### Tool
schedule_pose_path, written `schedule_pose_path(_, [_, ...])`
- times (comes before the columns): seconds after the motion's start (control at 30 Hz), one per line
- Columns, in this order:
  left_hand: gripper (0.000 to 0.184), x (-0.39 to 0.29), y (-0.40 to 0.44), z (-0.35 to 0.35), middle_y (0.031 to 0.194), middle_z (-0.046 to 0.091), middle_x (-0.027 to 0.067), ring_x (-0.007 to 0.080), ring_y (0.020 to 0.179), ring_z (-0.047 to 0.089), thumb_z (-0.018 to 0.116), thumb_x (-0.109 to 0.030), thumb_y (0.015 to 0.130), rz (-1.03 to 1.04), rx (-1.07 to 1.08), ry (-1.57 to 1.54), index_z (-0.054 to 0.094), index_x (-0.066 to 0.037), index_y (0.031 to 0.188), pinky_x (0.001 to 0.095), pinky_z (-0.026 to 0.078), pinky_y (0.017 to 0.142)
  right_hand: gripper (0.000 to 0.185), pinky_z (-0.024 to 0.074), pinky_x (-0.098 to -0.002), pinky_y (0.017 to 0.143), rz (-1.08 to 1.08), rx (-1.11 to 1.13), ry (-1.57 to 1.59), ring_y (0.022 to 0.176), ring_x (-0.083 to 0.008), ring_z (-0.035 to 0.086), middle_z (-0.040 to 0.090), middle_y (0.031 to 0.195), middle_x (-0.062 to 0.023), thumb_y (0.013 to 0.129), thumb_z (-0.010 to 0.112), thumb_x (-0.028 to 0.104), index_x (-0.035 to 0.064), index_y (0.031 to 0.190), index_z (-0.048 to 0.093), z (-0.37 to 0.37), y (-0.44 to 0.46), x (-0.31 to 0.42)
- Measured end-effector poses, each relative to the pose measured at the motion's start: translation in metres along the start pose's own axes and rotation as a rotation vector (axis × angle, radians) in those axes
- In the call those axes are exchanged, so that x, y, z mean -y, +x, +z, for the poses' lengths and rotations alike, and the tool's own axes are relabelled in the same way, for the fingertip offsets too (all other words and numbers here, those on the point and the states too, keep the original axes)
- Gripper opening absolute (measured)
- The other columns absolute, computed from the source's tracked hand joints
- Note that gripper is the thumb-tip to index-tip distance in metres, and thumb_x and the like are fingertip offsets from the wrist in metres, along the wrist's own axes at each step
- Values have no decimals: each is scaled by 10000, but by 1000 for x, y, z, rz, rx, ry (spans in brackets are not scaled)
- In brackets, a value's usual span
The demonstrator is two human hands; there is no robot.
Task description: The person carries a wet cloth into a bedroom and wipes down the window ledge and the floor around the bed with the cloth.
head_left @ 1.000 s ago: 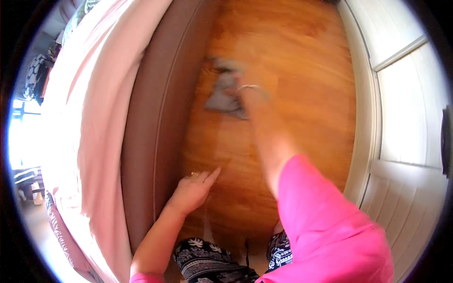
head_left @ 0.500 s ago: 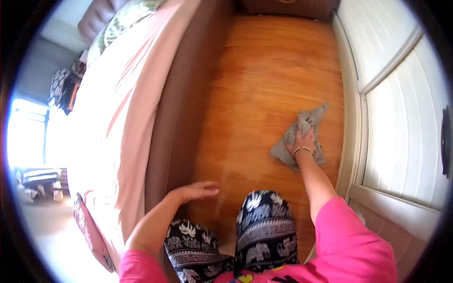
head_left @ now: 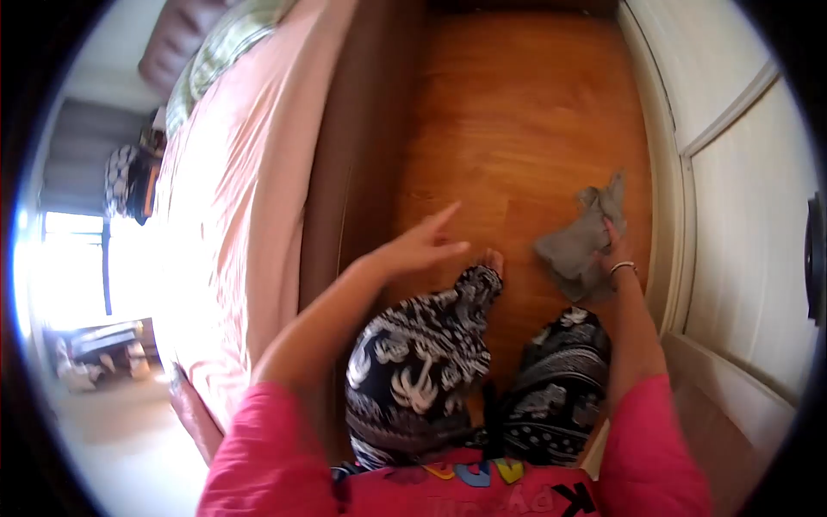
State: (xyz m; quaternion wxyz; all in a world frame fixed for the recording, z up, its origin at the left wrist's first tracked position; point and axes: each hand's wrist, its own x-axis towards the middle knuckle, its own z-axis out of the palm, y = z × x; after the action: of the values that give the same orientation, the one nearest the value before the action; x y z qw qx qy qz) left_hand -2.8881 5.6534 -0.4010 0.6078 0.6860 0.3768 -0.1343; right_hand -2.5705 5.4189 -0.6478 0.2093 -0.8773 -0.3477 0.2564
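Observation:
My right hand [head_left: 613, 252] grips a crumpled grey cloth [head_left: 573, 246] at its right side, close to the white panelled doors. The cloth hangs or rests just over the wooden floor [head_left: 517, 112]; whether it touches cannot be told. My left hand [head_left: 424, 244] holds nothing, its fingers apart, above the floor beside the brown bed frame. Just below it a bare foot [head_left: 493, 260] shows under the patterned trouser leg [head_left: 422, 362].
The bed with its pink sheet [head_left: 267, 172] and brown side frame [head_left: 362, 146] lines the left. White panelled doors [head_left: 745, 215] with a raised bottom track [head_left: 662, 172] run along the right. A bright window [head_left: 76, 258] stands at far left.
My right hand has drawn the cloth rightward, its hold shifting from pressing on top to gripping the side. My left hand has moved forward and right. A foot has come into view.

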Motion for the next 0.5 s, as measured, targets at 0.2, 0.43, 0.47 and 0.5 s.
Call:
schedule_pose_path(0.2, [834, 112, 163, 34, 1522, 217, 207, 326, 1405, 226, 565, -463, 919, 11, -329, 186, 128, -62, 1506, 445, 275, 1105, 913, 413, -411, 1025, 102, -23, 130, 1216, -380, 491, 359, 1438, -229, 738, 641, -57, 301, 1484, 255, -10, 50, 32])
schedule_pose_path(0.43, [737, 85, 193, -11, 1552, 163, 162, 390, 1423, 142, 525, -391, 917, 150, -748, 400, 193, -80, 1497, 601, 204, 1068, 699, 335, -358, 1080, -370, 358, 802, 1332, -318, 400, 347, 1468, -230, 831, 508, 18, 80, 1481, 257, 125, 95, 238])
schedule_pose_path(0.47, [745, 94, 188, -21, 1560, 149, 133, 383, 1426, 135, 566, -338, 894, 95, -569, 600, 203, -91, 1496, 681, 200, 1035, 673, 338, -370, 1082, -347, 509, 695, 1325, -333, 401, 331, 1479, -219, 848, 518, 49, 84, 1474, 274, 116, 106, 260])
schedule_pose_path(0.5, [779, 114, 181, -25, 1565, 145, 109, 374, 1432, 119, 595, -348, 870, 38, -604, 687, 204, -104, 1498, 717, 196, 1003, 647, 342, -382, 1084, -315, 660, 589, 1319, -347, 403, 316, 1490, -209, 864, 527, 79, 89, 1467, 291, 105, 117, 274])
